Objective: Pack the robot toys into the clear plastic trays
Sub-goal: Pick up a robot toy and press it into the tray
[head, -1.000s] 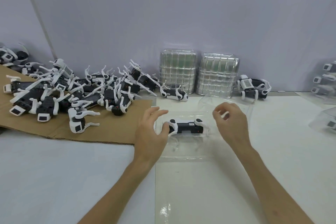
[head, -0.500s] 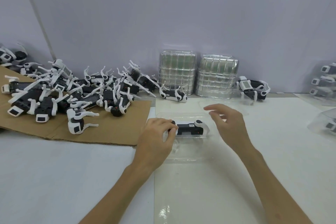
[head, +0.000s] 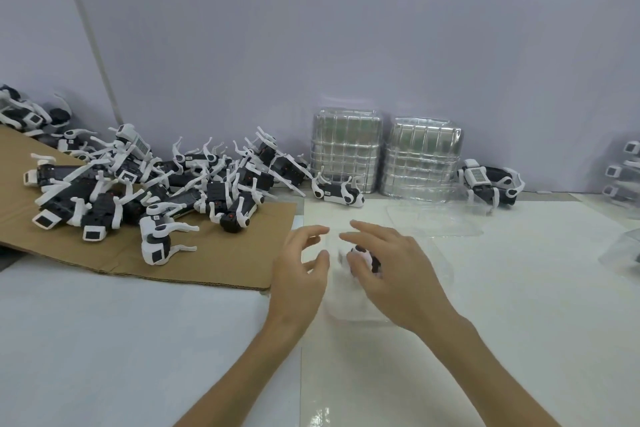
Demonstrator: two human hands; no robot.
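A black and white robot toy lies in the clear tray near the middle of the table. The right hand covers it, fingers stretched out; I cannot tell if it grips the toy. The left hand is loose at the tray's left edge and holds nothing. Two stacks of clear trays stand far back. A pile of robot toys lies on cardboard on the left.
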